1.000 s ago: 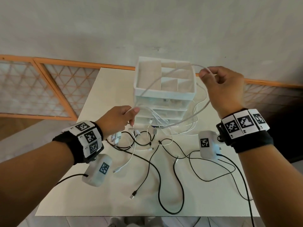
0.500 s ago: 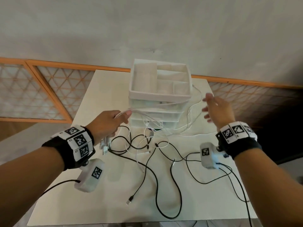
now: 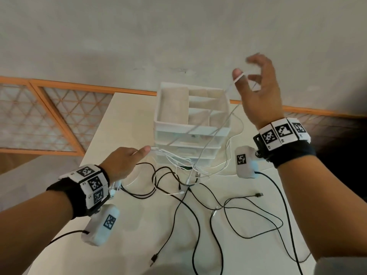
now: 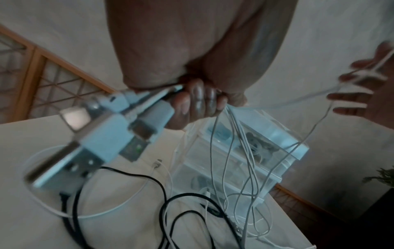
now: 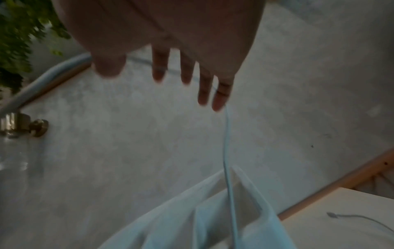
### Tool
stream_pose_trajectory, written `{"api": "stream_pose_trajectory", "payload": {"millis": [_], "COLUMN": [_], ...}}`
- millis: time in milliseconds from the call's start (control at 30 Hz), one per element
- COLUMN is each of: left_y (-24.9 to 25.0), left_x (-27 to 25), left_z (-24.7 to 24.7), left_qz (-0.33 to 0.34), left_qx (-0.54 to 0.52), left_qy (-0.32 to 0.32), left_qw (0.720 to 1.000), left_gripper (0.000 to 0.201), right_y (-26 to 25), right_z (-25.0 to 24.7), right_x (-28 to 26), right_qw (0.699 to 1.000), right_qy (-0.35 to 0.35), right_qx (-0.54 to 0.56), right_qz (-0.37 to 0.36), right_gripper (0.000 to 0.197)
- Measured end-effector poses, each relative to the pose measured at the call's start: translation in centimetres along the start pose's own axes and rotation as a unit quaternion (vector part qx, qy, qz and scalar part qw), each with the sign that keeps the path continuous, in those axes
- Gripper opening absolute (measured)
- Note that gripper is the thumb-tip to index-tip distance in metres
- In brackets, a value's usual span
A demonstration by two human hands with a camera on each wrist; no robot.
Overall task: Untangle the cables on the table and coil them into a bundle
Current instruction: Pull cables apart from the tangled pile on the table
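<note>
right hand [image 3: 260,96] has swung up high above the drawer organizer [image 3: 191,126] since half a second ago, fingers spread loose with one white cable [image 3: 230,116] draped over them. left hand [image 3: 123,163] is clamped on a bunch of white cable ends just beside the organizer. black cables [image 3: 194,215] lie tangled on the table [image 3: 129,120].

The person is wearing a black wristband [image 3: 65,193] on the left forearm and another black wristband [image 3: 294,153] on the right, each carrying white tiles printed with black square codes. Below each wristband a white camera pod is hanging, trailing a black lead.
</note>
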State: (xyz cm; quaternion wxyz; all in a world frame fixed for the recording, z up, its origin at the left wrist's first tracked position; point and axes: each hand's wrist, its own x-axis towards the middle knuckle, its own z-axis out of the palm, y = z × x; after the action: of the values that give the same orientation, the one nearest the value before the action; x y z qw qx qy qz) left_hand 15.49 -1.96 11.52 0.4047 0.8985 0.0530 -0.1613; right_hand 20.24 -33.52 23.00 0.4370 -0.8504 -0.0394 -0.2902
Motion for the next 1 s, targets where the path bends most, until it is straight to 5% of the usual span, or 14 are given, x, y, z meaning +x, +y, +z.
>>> {"api": "stream_pose_trajectory", "payload": {"millis": [100, 233, 300, 467, 533, 633, 800, 1000], "left_y": [-0.6, -0.9, -0.4, 0.9, 1.2, 2.0, 3.7, 3.7], "left_x": [0.3, 0.8, 1.2, 1.6, 1.7, 1.7, 1.7, 1.3], "left_z": [0.0, 0.2, 0.4, 0.5, 0.5, 0.7, 1.4, 1.7], "left_qz": [-0.024, -0.043, -0.037, -0.010, -0.007, 0.000, 0.045, 0.057], "left_qx": [-0.017, -0.066, -0.080, -0.077, -0.107, -0.130, -0.084, -0.062], "left_qy": [0.001, 0.006, 0.008, -0.015, -0.024, -0.023, -0.023, 0.016], "left_qw": [1.000, 0.997, 0.996, 0.997, 0.994, 0.991, 0.995, 0.996], "left_gripper": [0.059, 0.056, 0.054, 0.050, 0.047, 0.044, 0.048, 0.049], "right_y": [0.9, 0.1, 0.6, 4.9, 5.0, 4.2, 4.1, 5.5], "right_z": [0.3, -0.5, -0.3, 0.3, 0.0, -0.9, -1.8, -2.3], "right_x": [0.2, 1.3, 2.0, 2.7, 2.9, 4.4, 5.6, 3.4], "right_qw": [0.999, 0.999, 1.000, 0.984, 0.989, 0.998, 0.995, 0.998], "right_qy": [-0.017, 0.001, -0.012, -0.028, -0.009, 0.032, 0.023, -0.035], "right_qx": [-0.039, -0.016, -0.027, -0.106, -0.067, -0.005, -0.073, -0.043], "right_qz": [-0.011, -0.043, 0.000, 0.142, 0.130, 0.054, -0.059, 0.028], "right_gripper": [0.040, 0.059, 0.044, 0.045, 0.047, 0.077, 0.096, 0.097]}}
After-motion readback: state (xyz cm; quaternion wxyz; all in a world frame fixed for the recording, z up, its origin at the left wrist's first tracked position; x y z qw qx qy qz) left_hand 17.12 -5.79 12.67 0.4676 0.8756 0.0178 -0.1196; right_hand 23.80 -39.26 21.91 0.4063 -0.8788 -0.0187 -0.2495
